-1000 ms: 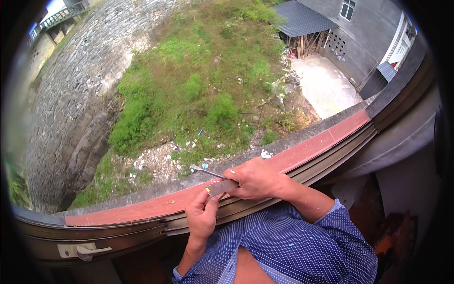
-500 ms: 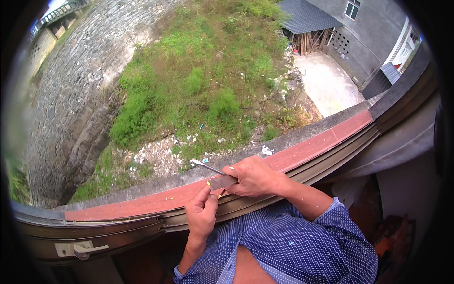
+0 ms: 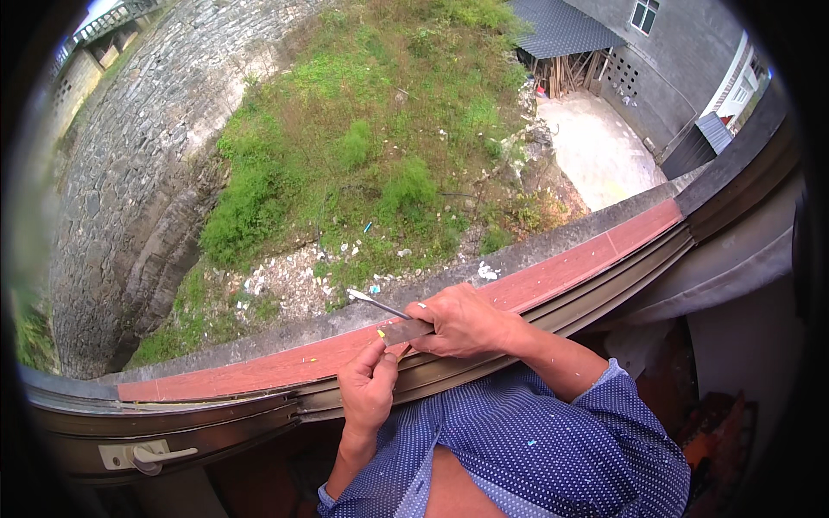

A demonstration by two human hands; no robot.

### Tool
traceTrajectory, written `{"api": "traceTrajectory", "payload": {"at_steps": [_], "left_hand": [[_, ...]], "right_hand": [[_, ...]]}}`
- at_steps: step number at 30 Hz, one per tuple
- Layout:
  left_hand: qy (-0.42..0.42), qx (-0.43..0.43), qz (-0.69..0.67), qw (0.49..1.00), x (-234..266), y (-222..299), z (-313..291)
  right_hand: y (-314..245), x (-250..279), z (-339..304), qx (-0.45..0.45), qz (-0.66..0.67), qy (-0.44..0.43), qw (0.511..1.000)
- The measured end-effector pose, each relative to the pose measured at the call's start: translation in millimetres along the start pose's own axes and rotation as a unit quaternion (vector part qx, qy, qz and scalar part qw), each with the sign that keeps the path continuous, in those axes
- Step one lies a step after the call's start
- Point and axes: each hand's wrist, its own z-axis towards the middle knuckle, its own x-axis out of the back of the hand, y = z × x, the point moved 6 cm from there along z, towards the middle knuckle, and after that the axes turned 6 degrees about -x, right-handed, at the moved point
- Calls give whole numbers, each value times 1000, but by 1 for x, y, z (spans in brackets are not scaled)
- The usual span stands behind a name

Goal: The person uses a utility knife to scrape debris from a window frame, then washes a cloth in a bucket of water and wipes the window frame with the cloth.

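Over the window sill, my right hand point(image 3: 462, 321) is closed round a flat, brownish blade point(image 3: 404, 331) that points left. A metal rod with a flattened pale tip point(image 3: 377, 302), like a screwdriver's shaft, also sticks out of this hand, above the blade. My left hand point(image 3: 367, 388) is beside the blade's free end, index finger and thumb bent in a pinch. At its index fingertip shows a small yellow bit point(image 3: 381, 334). A thin yellowish sliver point(image 3: 403, 352) lies between the left thumb and the right hand. What the left fingers hold is too small to make out.
Beneath my hands runs a reddish tiled sill point(image 3: 259, 373) with small yellow flakes, along a brown window frame point(image 3: 596, 302). A handle point(image 3: 164, 455) is at lower left. Beyond and below lie a grassy slope point(image 3: 371, 164) with litter, a stone wall point(image 3: 129, 190) and a concrete yard point(image 3: 596, 155).
Hardly anything differs: both hands keep their places and grips, with only a very slight shift at the fingers and blade.
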Motion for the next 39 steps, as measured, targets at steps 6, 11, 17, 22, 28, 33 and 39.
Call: {"api": "traceTrajectory", "payload": {"at_steps": [6,11,17,22,28,33,39], "left_hand": [[9,-6,-1,1000,3,-4,0],[5,-5,-4,1000,3,-4,2],[10,-55,64,996,6,2,2],[22,-154,201,967,3,22,1],[28,-207,264,942,2,25,-2],[17,-281,305,910,-4,33,0],[10,-305,336,891,-8,38,-1]], "right_hand": [[0,1,2,-14,3,-2,1000],[2,2,2,-40,34,-4,999],[5,4,3,-115,150,-30,982],[14,-2,5,-165,221,-69,959],[8,2,7,-227,300,-133,917],[8,0,9,-221,312,-144,913],[7,-2,11,-239,351,-148,893]]}}
